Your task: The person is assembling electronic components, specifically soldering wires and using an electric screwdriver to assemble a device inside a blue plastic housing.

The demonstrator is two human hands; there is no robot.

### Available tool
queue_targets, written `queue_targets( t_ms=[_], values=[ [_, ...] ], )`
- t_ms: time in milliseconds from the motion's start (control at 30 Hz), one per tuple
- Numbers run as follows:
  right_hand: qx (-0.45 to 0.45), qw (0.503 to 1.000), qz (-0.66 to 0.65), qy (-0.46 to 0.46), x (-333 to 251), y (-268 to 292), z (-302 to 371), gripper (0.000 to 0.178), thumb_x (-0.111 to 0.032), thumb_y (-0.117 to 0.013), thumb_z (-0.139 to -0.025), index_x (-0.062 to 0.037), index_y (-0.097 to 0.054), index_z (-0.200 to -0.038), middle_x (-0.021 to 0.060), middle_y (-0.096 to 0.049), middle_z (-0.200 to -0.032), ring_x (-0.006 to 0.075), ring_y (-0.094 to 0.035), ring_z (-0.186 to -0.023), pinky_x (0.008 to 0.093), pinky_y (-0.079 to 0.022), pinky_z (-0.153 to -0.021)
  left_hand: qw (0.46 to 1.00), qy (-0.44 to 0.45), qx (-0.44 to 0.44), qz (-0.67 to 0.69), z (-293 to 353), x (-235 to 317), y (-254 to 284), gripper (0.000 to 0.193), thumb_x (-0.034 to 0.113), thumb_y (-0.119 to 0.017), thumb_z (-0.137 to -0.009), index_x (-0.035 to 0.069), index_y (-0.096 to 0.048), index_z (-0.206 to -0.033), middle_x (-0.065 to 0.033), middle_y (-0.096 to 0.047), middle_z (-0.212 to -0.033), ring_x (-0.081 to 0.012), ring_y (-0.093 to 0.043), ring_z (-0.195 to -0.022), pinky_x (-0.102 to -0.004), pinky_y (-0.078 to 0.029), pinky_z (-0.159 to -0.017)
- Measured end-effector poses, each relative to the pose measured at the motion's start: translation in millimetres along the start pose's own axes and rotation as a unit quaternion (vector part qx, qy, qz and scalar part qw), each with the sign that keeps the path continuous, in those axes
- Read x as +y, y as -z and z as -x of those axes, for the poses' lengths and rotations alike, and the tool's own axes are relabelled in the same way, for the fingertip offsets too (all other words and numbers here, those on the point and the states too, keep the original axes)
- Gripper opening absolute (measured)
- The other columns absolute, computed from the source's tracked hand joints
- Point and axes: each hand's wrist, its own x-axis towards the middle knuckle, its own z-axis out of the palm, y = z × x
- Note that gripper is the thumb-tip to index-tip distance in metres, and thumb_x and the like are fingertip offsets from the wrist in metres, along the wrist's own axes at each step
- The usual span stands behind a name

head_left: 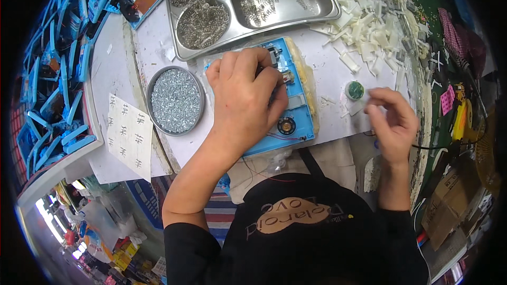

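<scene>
1. Left hand (244, 92): back uppermost, fingers bent down over the upper left part of a blue casing (302, 115). Fingertips hidden; whether they are closed on anything cannot be told.
2. Right hand (393, 121): thumb and forefinger curved toward each other with a gap between the tips, just beside a small green-topped round object (355, 90) and apart from the casing.
3. Blue casing: lies at the table's near edge, in front of the person's torso, slightly tilted in view. A round speaker (286, 125) sits in its lower part.
4. Left of the casing: a grey bowl (203, 97) of small silver screws (176, 100); beside it, a handwritten paper sheet (129, 149).
5. Beyond: a metal compartment tray (248, 34) holding small metal parts (203, 22).
6. Far right: loose white plastic pieces (364, 26), heaped.
7. Far left: more blue casings (79, 60), piled.
</scene>
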Motion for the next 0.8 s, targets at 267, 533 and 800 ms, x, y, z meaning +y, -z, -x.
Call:
queue_targets(
  t_ms=[267,533,800],
  values=[
    [-0.137,0.968,0.141,0.157,-19.0,-60.6,-21.0,0.021,0.002,-0.078,-0.074,-0.0048,-0.072,-0.093,0.0064,-0.065,-0.073,0.0247,-0.059,-0.067,0.0364,-0.045,-0.063,0.998,0.019,0.036,0.037,16.5,-10.9,26.0,0.022,0.011,-0.08,-0.07,0.011,-0.072,-0.091,-0.0076,-0.06,-0.106,-0.0265,-0.056,-0.096,-0.0399,-0.038,-0.089],
    [-0.145,0.957,0.175,0.18,-18.3,-76.2,-23.3,0.018,-0.002,-0.08,-0.075,-0.0065,-0.071,-0.09,0.0045,-0.059,-0.069,0.0244,-0.056,-0.065,0.0376,-0.042,-0.063,0.998,-0.008,-0.04,0.042,53.1,6.6,22.9,0.034,0.018,-0.08,-0.069,0.018,-0.074,-0.103,-0.0041,-0.06,-0.119,-0.0236,-0.057,-0.107,-0.0447,-0.032,-0.095],
    [-0.103,0.949,0.234,0.187,-22.1,-79.7,-35.0,0.015,-0.008,-0.08,-0.077,-0.0071,-0.07,-0.088,0.0047,-0.06,-0.069,0.0248,-0.058,-0.065,0.0377,-0.043,-0.062,0.997,-0.035,-0.027,0.058,59.0,-5.6,26.3,0.039,0.014,-0.081,-0.067,0.019,-0.077,-0.105,-0.0051,-0.061,-0.118,-0.0242,-0.057,-0.101,-0.0417,-0.035,-0.089]
  ],
)
